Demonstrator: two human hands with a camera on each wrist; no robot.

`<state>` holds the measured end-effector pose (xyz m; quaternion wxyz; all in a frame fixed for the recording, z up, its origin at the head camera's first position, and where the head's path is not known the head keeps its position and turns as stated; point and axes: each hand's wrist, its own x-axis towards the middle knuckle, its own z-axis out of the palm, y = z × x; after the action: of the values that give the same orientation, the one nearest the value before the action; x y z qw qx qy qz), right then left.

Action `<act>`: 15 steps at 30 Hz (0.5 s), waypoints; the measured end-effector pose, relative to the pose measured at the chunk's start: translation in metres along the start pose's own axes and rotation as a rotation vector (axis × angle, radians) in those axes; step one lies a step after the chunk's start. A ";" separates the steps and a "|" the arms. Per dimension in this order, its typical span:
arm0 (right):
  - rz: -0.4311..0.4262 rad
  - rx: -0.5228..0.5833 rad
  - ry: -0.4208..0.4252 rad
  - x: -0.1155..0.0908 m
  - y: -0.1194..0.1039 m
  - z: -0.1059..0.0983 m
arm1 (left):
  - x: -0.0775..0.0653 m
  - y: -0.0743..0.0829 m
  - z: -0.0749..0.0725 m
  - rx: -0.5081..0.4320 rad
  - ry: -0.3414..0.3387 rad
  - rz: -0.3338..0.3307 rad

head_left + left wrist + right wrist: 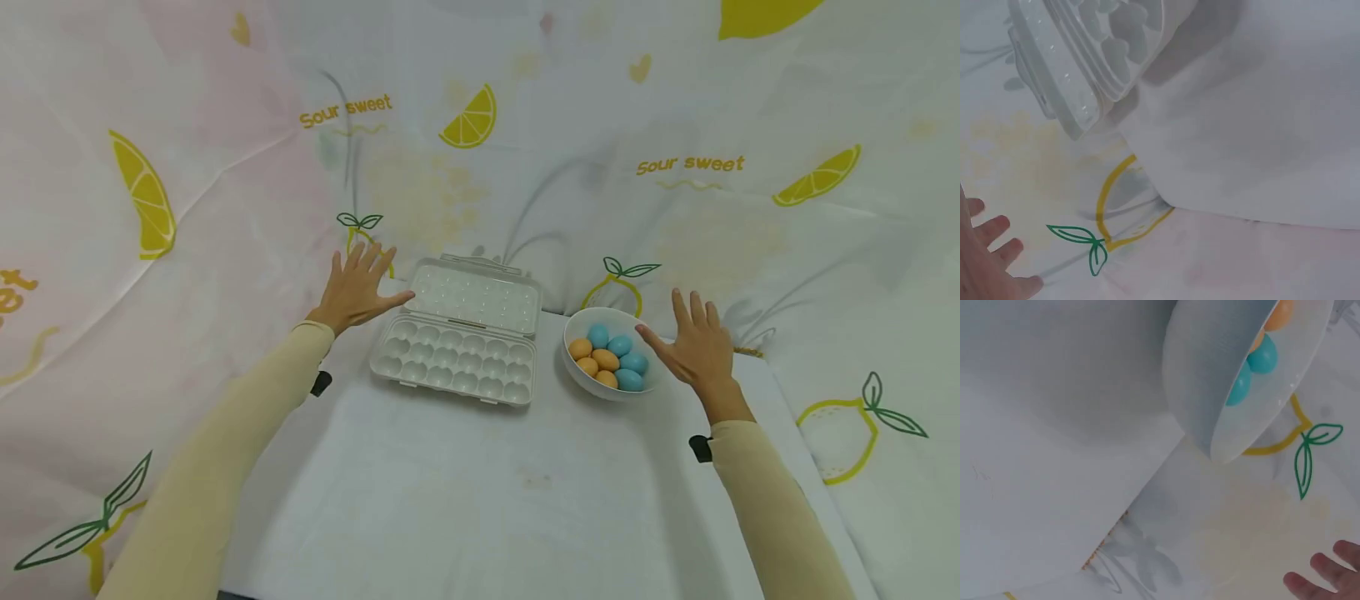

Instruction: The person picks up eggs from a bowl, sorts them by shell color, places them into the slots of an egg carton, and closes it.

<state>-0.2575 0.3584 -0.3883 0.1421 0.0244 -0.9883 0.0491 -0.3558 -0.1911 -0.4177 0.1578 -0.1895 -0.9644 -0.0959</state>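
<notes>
Eggs (605, 359), blue and orange, lie in the white bowl (624, 323) beside the open egg box (454, 358) on the bench (465, 483); right hand (699, 346) near the bowl, left hand (358, 287) near the box, both spread, holding nothing. Eggs are probably best lifted singly, lightly pinched

On the flat white table (465, 483), an off-white rectangular plastic egg tray (467, 323) lies left of a round white bowl (592, 390). The tray's lid (476, 293) is behind its base (453, 360). In the bowl, oval orange eggs (605, 360) sit mostly left of oval blue eggs (620, 345). My left hand (354, 292) is left of the tray, my right hand (697, 348) right of the bowl.
</notes>
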 end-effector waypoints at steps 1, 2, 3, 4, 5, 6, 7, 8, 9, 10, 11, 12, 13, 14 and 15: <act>0.000 0.020 0.021 0.000 0.000 0.001 | 0.000 0.000 -0.001 -0.006 0.002 -0.006; -0.003 0.042 0.046 -0.001 -0.001 0.001 | 0.000 0.000 -0.001 -0.020 -0.002 -0.020; -0.009 0.067 0.074 -0.001 -0.001 0.003 | -0.001 0.000 -0.002 -0.043 -0.015 -0.043; -0.014 0.094 0.100 -0.001 -0.001 0.005 | -0.002 0.000 -0.003 -0.073 -0.028 -0.071; -0.020 0.123 0.123 -0.001 -0.002 0.007 | -0.004 -0.001 -0.004 -0.110 -0.046 -0.104; -0.024 0.154 0.141 -0.001 -0.003 0.009 | -0.006 -0.002 -0.004 -0.148 -0.064 -0.138; -0.025 0.181 0.152 -0.001 -0.004 0.011 | -0.008 -0.002 -0.004 -0.185 -0.086 -0.171; -0.024 0.202 0.155 -0.001 -0.005 0.014 | -0.011 -0.003 -0.004 -0.231 -0.111 -0.204; -0.017 0.228 0.153 -0.001 -0.005 0.017 | -0.014 -0.004 -0.004 -0.273 -0.136 -0.230; -0.006 0.253 0.144 -0.002 -0.006 0.019 | -0.017 -0.004 -0.002 -0.303 -0.155 -0.247; 0.005 0.278 0.132 -0.003 -0.007 0.021 | -0.020 -0.005 -0.001 -0.335 -0.177 -0.263; 0.014 0.300 0.118 -0.004 -0.008 0.024 | -0.024 -0.006 0.002 -0.360 -0.200 -0.275; 0.022 0.316 0.102 -0.005 -0.009 0.027 | -0.027 -0.006 0.004 -0.388 -0.227 -0.283; 0.027 0.327 0.085 -0.006 -0.010 0.029 | -0.031 -0.006 0.006 -0.413 -0.254 -0.292; 0.032 0.336 0.069 -0.007 -0.011 0.031 | -0.034 -0.006 0.009 -0.439 -0.285 -0.302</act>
<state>-0.2590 0.3445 -0.4190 0.1690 0.0304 -0.9610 0.2169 -0.3305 -0.2058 -0.4385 -0.0399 -0.0851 -0.9503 -0.2967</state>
